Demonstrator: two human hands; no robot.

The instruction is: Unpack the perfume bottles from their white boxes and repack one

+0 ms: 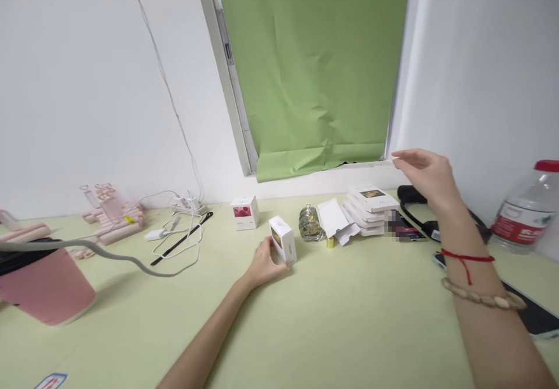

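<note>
My left hand (263, 264) is closed around the lower part of a small white box (283, 239) with a dark picture on its side. The box stands on the table, tilted a little. Just right of it is a glass jar (309, 223) with a patterned body and a domed lid. An opened white carton (334, 219) with loose flaps lies beside the jar, with a small gold cap (330, 242) in front. My right hand (425, 176) is raised near the windowsill, thumb and fingertips brought close together. Whatever may be between them is too small to make out.
Flat white boxes (371, 198) are stacked at the back. Another white box (245, 212) stands left. A pink bin (48, 287), white cables (187, 223) and a grey cord (131, 259) lie left. At right are a phone (530, 307) and a bottle (526, 214).
</note>
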